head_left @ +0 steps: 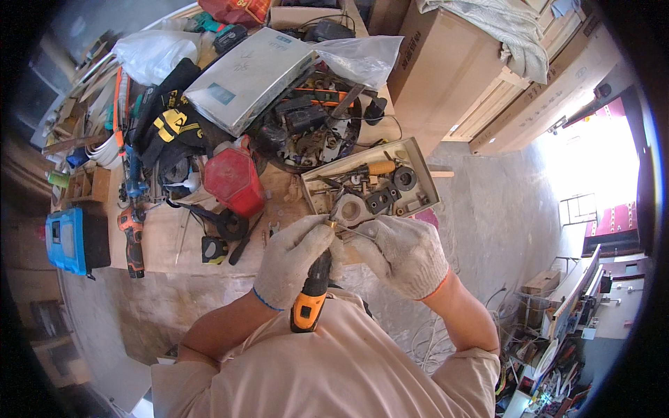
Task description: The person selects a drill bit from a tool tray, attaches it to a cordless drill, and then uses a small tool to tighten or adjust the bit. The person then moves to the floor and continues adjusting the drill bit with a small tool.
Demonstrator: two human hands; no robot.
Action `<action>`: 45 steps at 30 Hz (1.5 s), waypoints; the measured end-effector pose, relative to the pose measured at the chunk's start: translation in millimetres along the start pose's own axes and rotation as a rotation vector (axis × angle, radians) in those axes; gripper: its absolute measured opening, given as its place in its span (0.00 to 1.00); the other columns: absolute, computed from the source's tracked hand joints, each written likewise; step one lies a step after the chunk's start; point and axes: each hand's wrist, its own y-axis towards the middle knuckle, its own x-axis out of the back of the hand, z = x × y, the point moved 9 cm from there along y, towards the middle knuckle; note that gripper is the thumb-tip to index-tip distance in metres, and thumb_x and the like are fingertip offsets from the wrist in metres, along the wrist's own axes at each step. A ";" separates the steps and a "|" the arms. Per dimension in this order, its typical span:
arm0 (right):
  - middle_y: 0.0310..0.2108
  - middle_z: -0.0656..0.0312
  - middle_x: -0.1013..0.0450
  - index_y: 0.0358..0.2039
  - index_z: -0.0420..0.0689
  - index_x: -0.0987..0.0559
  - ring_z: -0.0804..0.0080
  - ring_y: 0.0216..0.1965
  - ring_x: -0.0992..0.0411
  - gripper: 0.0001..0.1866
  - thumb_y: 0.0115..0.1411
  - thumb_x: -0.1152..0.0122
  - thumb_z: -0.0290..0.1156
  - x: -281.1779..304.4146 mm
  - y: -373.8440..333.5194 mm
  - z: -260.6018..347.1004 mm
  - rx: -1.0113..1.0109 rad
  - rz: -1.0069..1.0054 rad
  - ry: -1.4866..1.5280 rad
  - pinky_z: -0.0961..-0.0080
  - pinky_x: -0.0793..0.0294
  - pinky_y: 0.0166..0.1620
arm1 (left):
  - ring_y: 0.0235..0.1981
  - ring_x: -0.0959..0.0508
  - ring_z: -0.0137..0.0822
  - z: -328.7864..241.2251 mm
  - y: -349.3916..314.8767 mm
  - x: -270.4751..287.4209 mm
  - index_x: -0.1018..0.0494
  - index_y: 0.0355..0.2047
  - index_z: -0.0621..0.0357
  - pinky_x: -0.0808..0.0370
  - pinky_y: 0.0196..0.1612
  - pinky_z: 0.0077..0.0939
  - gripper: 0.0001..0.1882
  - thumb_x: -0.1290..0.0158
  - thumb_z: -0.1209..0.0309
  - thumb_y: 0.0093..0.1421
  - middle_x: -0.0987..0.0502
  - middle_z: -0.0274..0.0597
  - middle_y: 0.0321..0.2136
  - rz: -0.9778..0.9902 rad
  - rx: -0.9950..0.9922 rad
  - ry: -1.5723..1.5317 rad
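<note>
Both of my hands wear off-white knitted work gloves and meet in front of my chest. My left hand (pixel 298 252) is closed round the upper part of an orange-and-black handheld power tool (pixel 318 285), whose orange end points toward my body. A small brass-coloured piece shows at the tool's head by my left fingertips. My right hand (pixel 410 255) pinches a thin metal rod (pixel 354 231), which looks like a hex key and reaches to the tool's head. Just beyond the fingers is a pale grey plate with a round hole (pixel 351 210); whether it is fixed to the tool I cannot tell.
Beyond my hands, a shallow parts box (pixel 425 166) holds an orange-handled tool and metal pieces. The cluttered workbench also carries a red container (pixel 234 180), a white case (pixel 245 83), a tape measure (pixel 214 249), a cordless drill (pixel 131 233) and a blue toolbox (pixel 68 240). Cardboard boxes (pixel 446 70) stand behind.
</note>
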 end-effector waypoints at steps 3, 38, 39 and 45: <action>0.37 0.57 0.17 0.52 0.43 0.19 0.59 0.33 0.17 0.18 0.65 0.26 0.36 0.3 -6.1 -12.0 -0.071 -0.073 0.075 0.64 0.20 0.34 | 0.30 0.17 0.30 2.3 1.2 1.3 0.23 0.57 0.68 0.18 0.34 0.26 0.18 0.50 0.64 0.81 0.17 0.41 0.34 -0.005 0.006 0.003; 0.38 0.58 0.16 0.48 0.43 0.15 0.63 0.32 0.16 0.20 0.61 0.20 0.40 -4.8 -9.2 -21.3 -0.342 0.051 0.365 0.68 0.18 0.34 | 0.28 0.18 0.30 7.3 3.0 10.8 0.23 0.49 0.62 0.18 0.33 0.26 0.20 0.52 0.56 0.82 0.17 0.40 0.31 -0.031 0.004 -0.060; 0.38 0.59 0.16 0.50 0.43 0.15 0.63 0.32 0.16 0.22 0.61 0.20 0.41 8.9 -4.9 -6.4 -0.134 -0.063 0.142 0.68 0.18 0.34 | 0.27 0.18 0.32 8.0 3.1 12.1 0.24 0.48 0.61 0.18 0.33 0.29 0.18 0.53 0.57 0.83 0.17 0.41 0.31 -0.046 0.014 -0.070; 0.37 0.62 0.19 0.51 0.45 0.16 0.63 0.34 0.16 0.22 0.60 0.22 0.42 15.1 -0.8 13.6 0.203 -0.105 -0.186 0.65 0.18 0.35 | 0.29 0.17 0.30 6.4 1.8 11.5 0.22 0.47 0.62 0.17 0.33 0.28 0.19 0.50 0.57 0.82 0.16 0.41 0.32 -0.083 0.059 -0.108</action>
